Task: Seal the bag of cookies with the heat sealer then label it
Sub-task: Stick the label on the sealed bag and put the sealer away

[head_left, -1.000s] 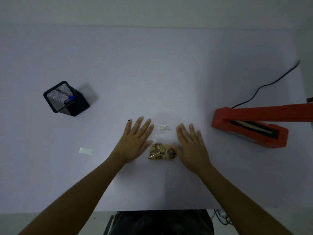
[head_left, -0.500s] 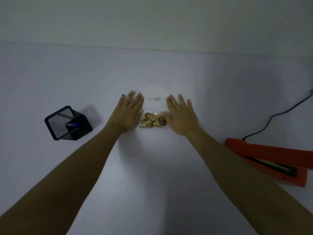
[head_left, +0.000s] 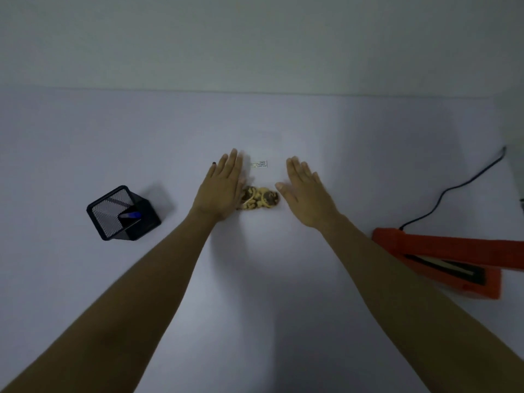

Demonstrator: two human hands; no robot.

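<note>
Both palms flat, fingers straight, gripping nothing: left hand (head_left: 219, 191) touching bag of cookies (head_left: 259, 197) at frame centre, right hand (head_left: 304, 195) just beside it. Long axis left-right; label (head_left: 259, 164) just above, towards the wall. Risks: clear film hard to see, seal unverifiable; heat sealer (head_left: 442, 258) open lower right, possibly hot.

The label (head_left: 259, 164) carried print too small to read. The clear bag (head_left: 258, 197) showed no discernible outline or seal line, and the left hand (head_left: 219, 191) covered its left end. The heat sealer (head_left: 450, 260) was cut off at the right edge (as was its cord (head_left: 453, 186)). Both forearms ran out of frame below.
</note>
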